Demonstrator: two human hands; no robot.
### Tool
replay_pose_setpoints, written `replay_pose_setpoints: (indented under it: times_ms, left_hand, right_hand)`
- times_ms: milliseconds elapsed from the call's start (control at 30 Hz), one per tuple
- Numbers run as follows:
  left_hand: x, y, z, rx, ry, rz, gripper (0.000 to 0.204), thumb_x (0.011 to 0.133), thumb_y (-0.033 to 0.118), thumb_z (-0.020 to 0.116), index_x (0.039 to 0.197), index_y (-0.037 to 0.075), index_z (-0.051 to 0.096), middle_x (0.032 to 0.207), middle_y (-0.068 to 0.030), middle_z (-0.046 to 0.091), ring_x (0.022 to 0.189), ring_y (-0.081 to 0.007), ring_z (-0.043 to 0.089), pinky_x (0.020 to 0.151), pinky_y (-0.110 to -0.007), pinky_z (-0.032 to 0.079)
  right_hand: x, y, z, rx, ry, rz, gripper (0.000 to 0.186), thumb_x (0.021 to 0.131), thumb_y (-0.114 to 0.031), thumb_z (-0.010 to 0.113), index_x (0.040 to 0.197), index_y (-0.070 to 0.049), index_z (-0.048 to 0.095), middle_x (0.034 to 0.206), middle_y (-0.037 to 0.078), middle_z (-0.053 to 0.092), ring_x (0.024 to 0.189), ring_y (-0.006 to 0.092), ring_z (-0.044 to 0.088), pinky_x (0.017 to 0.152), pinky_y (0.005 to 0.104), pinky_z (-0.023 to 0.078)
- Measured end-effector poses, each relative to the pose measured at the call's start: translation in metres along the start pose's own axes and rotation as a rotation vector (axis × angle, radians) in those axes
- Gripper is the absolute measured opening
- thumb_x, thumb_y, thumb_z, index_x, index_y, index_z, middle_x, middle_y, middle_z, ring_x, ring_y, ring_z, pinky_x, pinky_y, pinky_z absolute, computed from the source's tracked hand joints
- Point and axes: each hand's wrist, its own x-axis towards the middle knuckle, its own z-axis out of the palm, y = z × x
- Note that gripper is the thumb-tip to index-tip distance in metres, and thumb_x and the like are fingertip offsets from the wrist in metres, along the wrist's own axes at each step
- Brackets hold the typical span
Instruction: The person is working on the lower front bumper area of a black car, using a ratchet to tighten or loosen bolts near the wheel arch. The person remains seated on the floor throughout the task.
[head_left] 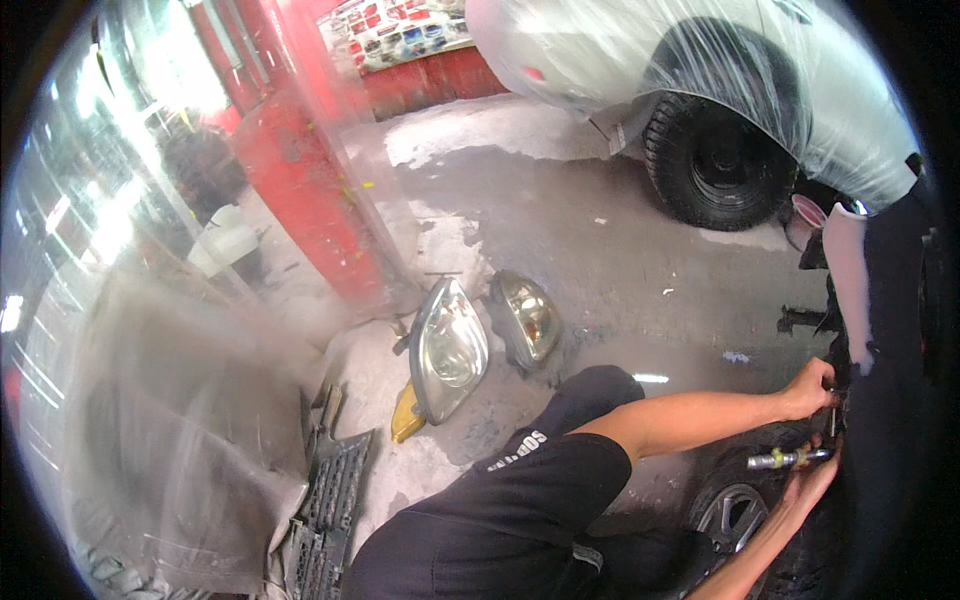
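At the far right, my left hand (803, 390) reaches in to the dark edge of a car body panel (890, 330). Its fingers are closed in a pinch there, and what they hold is hidden. Just below it, my right hand (808, 484) is wrapped round a silver, tube-shaped hand tool with a yellow band (778, 460), its end pointing left. A thin metal shaft (833, 415) runs upright between the two hands. Beneath my arms lies a wheel with a spoked rim (735, 515).
Two removed headlights (450, 350) lie on the concrete floor, a yellow lamp (407, 414) beside them. A black grille (335, 500) rests by a plastic-covered shape (190, 430) at left. A red lift post (310, 190) stands behind. Back right is a film-wrapped car (620, 50).
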Motion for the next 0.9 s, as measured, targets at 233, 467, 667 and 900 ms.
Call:
replay_pose_setpoints:
  times_ms: [233,467,667,900]
  left_hand:
    - [0.011,-0.015,0.005,-0.133,0.0,0.07,0.016,0.073,-0.005,0.075,0.074,-0.004,0.059,0.064,-0.0085,0.059,0.047,-0.0191,0.06,0.039,-0.034,0.046]
    - [0.009,-0.011,0.003,-0.107,0.007,0.058,0.017,0.072,-0.006,0.076,0.076,-0.005,0.059,0.066,-0.0084,0.06,0.05,-0.0196,0.062,0.04,-0.034,0.047]
    - [0.006,-0.01,0.005,-0.021,0.065,0.087,0.016,0.069,-0.001,0.079,0.076,-0.006,0.065,0.068,-0.0088,0.064,0.063,-0.0185,0.062,0.056,-0.034,0.049]
    - [0.017,-0.026,0.006,0.188,0.102,0.307,0.014,0.071,-0.005,0.076,0.076,-0.006,0.064,0.069,-0.0094,0.063,0.053,-0.0181,0.062,0.045,-0.034,0.047]
  right_hand:
    - [0.015,0.0,-0.03,0.095,-0.249,0.054,0.043,0.103,-0.03,0.052,0.135,-0.002,0.047,0.112,0.011,0.058,0.089,0.0162,0.053,0.078,0.0272,0.046]
    - [0.06,0.015,-0.075,0.203,-0.433,-0.029,0.041,0.105,-0.022,0.046,0.137,0.004,0.043,0.125,0.017,0.058,0.101,0.0228,0.057,0.086,0.0335,0.051]
    - [0.074,0.018,-0.072,0.038,-0.515,-0.06,0.04,0.103,-0.016,0.049,0.138,0.004,0.043,0.125,0.017,0.058,0.112,0.0221,0.057,0.092,0.0348,0.052]
    - [0.041,0.01,-0.044,0.006,-0.088,-0.064,0.034,0.103,-0.018,0.05,0.131,0.001,0.052,0.121,0.012,0.059,0.102,0.0206,0.059,0.086,0.0343,0.051]
